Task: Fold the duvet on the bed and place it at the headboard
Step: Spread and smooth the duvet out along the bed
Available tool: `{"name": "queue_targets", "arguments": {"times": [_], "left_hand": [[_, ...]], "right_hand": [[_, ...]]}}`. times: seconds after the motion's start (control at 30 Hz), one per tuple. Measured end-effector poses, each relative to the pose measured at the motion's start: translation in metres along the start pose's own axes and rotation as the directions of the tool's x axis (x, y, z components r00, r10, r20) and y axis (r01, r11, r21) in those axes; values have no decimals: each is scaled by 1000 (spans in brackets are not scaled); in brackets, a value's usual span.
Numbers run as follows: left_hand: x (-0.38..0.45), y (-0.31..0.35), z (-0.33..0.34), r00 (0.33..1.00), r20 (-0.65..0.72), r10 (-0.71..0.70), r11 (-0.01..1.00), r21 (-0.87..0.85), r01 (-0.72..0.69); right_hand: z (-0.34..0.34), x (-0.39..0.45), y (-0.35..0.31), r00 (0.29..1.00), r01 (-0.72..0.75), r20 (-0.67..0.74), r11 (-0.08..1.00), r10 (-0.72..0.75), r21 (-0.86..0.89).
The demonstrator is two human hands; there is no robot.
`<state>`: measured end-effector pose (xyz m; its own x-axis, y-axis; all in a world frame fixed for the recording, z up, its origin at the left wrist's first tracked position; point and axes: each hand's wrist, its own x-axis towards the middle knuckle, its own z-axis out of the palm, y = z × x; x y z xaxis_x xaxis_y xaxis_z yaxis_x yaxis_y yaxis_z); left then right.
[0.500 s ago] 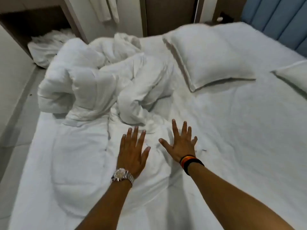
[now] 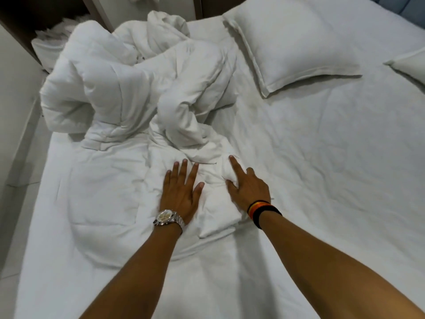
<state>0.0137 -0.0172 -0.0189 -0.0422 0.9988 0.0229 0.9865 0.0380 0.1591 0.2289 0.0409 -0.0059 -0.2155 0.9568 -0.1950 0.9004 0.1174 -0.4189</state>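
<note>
Duvet first: the white, puffy quilted duvet (image 2: pixel 119 88) lies crumpled in a heap toward eleven o'clock on the white-sheeted bed (image 2: pixel 322 180), with a flatter flap of it trailing down to the middle, under both hands. The left hand (image 2: pixel 180 192), steel watch (image 2: pixel 169 218) at the wrist, lies palm down with its fingers spread, flat on the flap. The right hand (image 2: pixel 248 188), with a striped wristband (image 2: pixel 262 211), has the index finger stretched out and the thumb tucked into a bunched fold; the other fingers curl out of sight, so I judge it a light pinch rather than a firm hold.

Trouble could come from several causes. White on white makes it easy to gather the sheet along with the duvet and drag the sheet loose. The heap hangs near the bed's edge at nine o'clock, so a pull the wrong way might tip it onto the floor. Twisted layers could give a lopsided fold if no true corner is found. The large white pillow (image 2: pixel 292 42) at one o'clock and the second pillow (image 2: pixel 409 65) at three o'clock sit near the destination and may crowd the bundle.

The blue headboard (image 2: pixel 391 2) shows only as a sliver at the top right. Duvet corners are buried, and where duvet ends and sheet begins is hard to tell. More white linen (image 2: pixel 50 40) at ten o'clock, off the bed, is blurred.
</note>
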Motion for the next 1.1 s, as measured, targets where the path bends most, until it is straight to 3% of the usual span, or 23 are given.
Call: {"name": "queue_targets", "arguments": {"times": [0.37,0.67,0.8,0.9,0.97,1.03,1.1], "left_hand": [[-131,129,-2,932,263,251,967,-118,-227],[-262,260,39,879,355,317,939,-248,-239],[-301,269,38,880,354,317,943,-217,-252],[-319,217,17,971,153,185,966,-207,-151],[-326,152,0,1000,-10,-15,980,-201,13],[-329,77,-14,950,-136,-281,941,-233,245],[-333,9,-23,836,-157,-525,821,-352,449]], "right_hand": [[-34,-238,70,956,-274,-87,958,281,85],[-42,-375,194,909,-409,-65,911,412,50],[-21,-399,221,899,-437,-11,899,438,30],[-3,-396,198,899,-438,-68,895,433,-81],[7,-389,164,938,-334,-138,934,317,-124],[16,-374,118,979,-166,-135,980,150,-114],[27,-356,63,996,-2,-88,995,-6,-97]]}}
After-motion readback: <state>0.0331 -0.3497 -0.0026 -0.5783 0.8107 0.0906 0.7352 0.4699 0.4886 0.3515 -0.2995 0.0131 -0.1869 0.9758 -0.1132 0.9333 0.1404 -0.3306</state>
